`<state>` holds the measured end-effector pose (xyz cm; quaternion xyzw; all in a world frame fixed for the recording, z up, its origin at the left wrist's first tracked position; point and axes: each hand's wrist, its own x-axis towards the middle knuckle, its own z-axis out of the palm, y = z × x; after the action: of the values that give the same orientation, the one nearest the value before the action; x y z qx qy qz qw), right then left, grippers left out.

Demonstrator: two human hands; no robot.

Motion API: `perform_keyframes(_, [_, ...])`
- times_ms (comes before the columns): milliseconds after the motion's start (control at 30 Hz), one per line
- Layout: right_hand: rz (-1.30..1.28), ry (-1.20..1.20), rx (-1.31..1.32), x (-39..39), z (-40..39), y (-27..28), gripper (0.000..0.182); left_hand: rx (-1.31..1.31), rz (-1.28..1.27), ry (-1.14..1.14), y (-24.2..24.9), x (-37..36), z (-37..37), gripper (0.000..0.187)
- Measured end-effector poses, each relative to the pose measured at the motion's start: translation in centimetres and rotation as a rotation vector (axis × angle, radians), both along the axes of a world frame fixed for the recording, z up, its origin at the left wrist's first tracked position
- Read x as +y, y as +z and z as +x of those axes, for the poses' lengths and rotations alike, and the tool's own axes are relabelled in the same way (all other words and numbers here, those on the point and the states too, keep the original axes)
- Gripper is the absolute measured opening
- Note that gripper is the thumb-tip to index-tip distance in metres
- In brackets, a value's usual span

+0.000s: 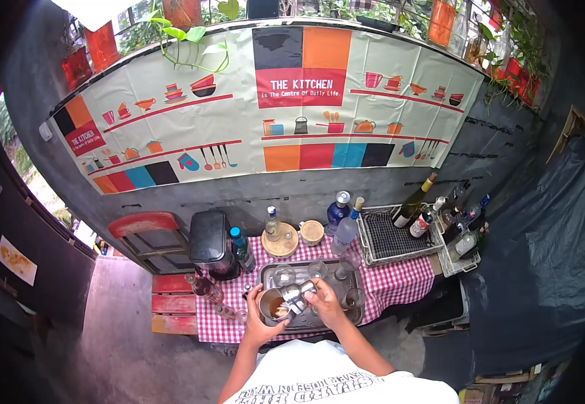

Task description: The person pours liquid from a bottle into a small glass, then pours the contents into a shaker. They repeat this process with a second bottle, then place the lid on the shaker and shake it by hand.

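My left hand (260,326) is wrapped round a metal shaker cup (270,301), tilted so that brownish liquid and pale pieces show inside. My right hand (327,306) grips a shiny metal shaker top (294,295), its narrow end in the fingers and its wide end right at the cup's rim. Both hands are over the near part of a dark metal tray (265,271). Around them on the tray stand a round glass (283,274), another glass (317,269) and a tumbler (354,297).
A red-checked cloth (400,286) covers the table. Behind the tray are a clear bottle (272,225) on a wooden round and a frosted bottle (344,236). A wire basket (381,252) holds bottles at right. A black bin (211,244) and pink bottles (205,288) stand left.
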<state>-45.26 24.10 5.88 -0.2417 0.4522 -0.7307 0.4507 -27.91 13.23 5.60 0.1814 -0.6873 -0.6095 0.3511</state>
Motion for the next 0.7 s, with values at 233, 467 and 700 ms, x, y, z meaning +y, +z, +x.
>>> perform_keyframes(233, [-0.079,0.0,0.017,3.5,-2.5,2.5,0.041,0.093,0.223,-0.08,1.0,4.5,-3.1,0.095])
perform_keyframes(467, [-0.115,-0.046,0.145,6.4,-5.5,4.4,0.041,0.184,0.311,-0.187,1.7,7.8,-7.0,0.09])
perform_keyframes(700, [-0.142,-0.068,0.219,9.5,-7.9,5.3,0.037,0.181,0.256,-0.271,0.9,10.0,-10.0,0.093])
